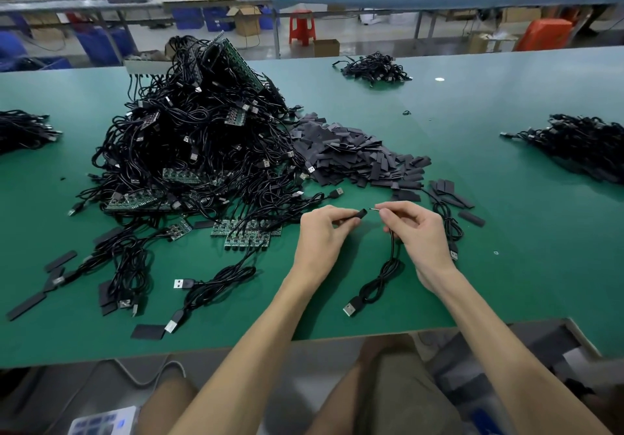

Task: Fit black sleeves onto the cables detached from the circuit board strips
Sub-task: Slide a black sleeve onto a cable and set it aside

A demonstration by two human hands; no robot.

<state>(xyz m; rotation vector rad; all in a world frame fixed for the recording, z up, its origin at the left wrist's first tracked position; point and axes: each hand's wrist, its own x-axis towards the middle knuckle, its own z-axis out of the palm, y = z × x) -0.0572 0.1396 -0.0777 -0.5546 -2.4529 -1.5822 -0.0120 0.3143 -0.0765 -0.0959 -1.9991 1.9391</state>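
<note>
Nearest, a cable (388, 267) trails across the green tabletop (523, 282), its USB plug lying flat by the front edge. The right hand (417, 230) pinches the cable's bare end. The left hand (322, 228) pinches a black sleeve (359, 214), whose open mouth faces the wire tip, just apart. Beyond lie circuit board strips (246, 230), then a tall heap of cables (202, 137) touching a pile of sleeves (354, 157). Far back stand blue bins (187, 17) and an open cardboard box (248, 22), their contents and labels too small to tell.

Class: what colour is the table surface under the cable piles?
Green; the table shows best in the head view.
</note>
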